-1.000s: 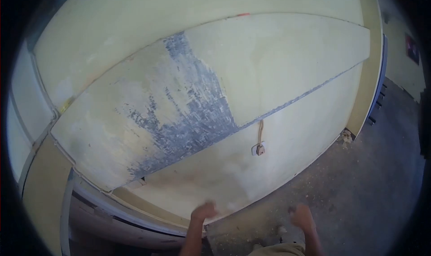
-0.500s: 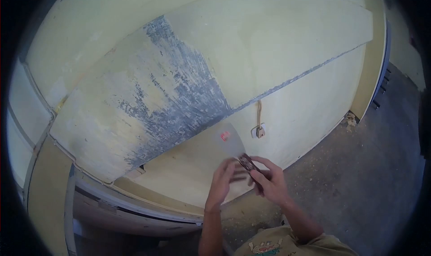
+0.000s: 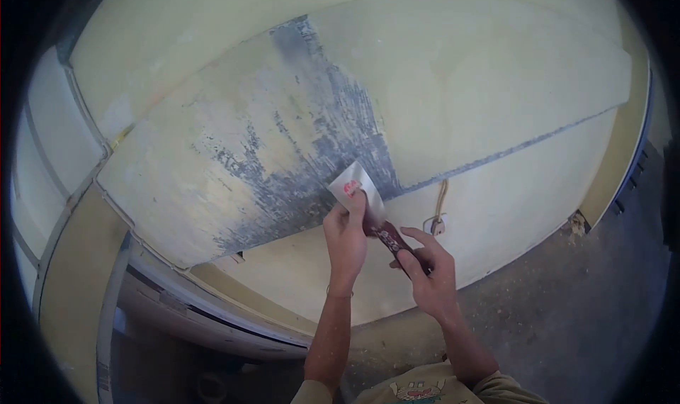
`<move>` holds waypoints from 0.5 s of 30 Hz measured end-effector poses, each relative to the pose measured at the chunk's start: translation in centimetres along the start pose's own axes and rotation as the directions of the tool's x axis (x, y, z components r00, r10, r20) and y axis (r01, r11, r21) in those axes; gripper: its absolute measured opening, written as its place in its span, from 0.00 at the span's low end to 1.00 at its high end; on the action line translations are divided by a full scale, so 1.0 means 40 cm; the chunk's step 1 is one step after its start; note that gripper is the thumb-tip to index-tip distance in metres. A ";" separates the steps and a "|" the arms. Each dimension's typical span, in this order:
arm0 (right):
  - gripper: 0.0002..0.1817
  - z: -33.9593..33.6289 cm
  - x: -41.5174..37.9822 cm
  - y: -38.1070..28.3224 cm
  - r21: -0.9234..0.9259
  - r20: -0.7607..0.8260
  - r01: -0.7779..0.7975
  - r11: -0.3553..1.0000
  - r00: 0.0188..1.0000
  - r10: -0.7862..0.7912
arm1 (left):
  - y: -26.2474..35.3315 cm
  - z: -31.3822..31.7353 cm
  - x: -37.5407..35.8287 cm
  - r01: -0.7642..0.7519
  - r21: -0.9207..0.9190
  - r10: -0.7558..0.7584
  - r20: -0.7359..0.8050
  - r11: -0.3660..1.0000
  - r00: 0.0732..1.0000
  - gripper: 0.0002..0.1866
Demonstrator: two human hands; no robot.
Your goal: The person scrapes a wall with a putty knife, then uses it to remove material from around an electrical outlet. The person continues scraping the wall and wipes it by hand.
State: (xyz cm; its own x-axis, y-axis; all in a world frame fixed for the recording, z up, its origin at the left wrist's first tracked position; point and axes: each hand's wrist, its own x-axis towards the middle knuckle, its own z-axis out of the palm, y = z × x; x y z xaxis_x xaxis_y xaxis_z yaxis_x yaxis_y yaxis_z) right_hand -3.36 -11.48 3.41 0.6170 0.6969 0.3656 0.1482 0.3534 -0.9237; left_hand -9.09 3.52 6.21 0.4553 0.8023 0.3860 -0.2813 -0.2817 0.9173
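Observation:
A scraper [image 3: 363, 188] with a wide metal blade, a red mark on it and a dark red patterned handle is held between both hands. My left hand [image 3: 346, 242] grips the blade near its base, thumb on the metal face beside the red mark. Around the lower end of the handle, my right hand [image 3: 430, 273] is closed with thumb and fingers, its index finger raised. Behind the blade is a pale surface [image 3: 489, 85] whose middle part is a scraped, streaky grey-blue patch [image 3: 340, 131].
Below the pale surface's edge, a cord hangs to a small fitting [image 3: 438, 225] on the lower wall. A beige frame post [image 3: 74, 262] stands at the left. Debris lies on the grey floor [image 3: 538, 319] at the lower right.
My left hand has moved up from beside the handle and taken hold of the blade. The view has shifted, so the surface appears farther right.

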 end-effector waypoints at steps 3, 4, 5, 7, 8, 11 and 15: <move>0.19 -0.024 0.021 0.021 -0.100 -0.024 0.151 0.983 0.988 -0.154 | 0.058 -0.026 -0.026 0.080 0.109 -0.082 0.020 0.991 0.996 0.14; 0.19 -0.027 0.024 0.027 -0.130 -0.023 0.223 0.966 0.973 -0.228 | 0.054 -0.033 -0.029 0.087 0.046 -0.088 0.033 0.995 0.996 0.12; 0.19 -0.029 0.023 0.025 -0.125 -0.021 0.220 0.967 0.974 -0.224 | 0.051 -0.033 -0.032 0.089 0.051 -0.090 0.029 0.995 0.995 0.12; 0.18 -0.039 0.009 -0.006 -0.207 0.084 0.129 0.970 0.990 -0.114 | 0.042 -0.024 -0.040 0.128 -0.205 -0.118 0.060 0.970 0.991 0.11; 0.18 -0.038 0.000 -0.031 -0.206 0.085 0.127 0.970 0.990 -0.111 | 0.039 -0.020 -0.044 0.130 -0.203 -0.120 0.058 0.971 0.991 0.11; 0.18 -0.027 -0.011 -0.071 0.245 0.161 -0.300 0.922 0.950 0.266 | 0.033 -0.015 -0.038 -0.067 -0.185 0.051 -0.087 0.980 0.995 0.12; 0.21 -0.013 0.012 -0.052 0.062 0.103 -0.060 0.996 0.993 0.054 | 0.105 -0.050 -0.026 0.186 0.181 -0.193 0.020 0.966 0.981 0.12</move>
State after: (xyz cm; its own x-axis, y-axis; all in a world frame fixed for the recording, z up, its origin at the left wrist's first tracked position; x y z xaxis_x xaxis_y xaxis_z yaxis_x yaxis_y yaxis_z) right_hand -2.98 -12.21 5.43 0.5409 0.7756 0.3254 0.0623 0.3489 -0.9351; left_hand -12.45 2.56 9.47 0.5179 0.8308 0.2039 -0.0343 -0.2179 0.9754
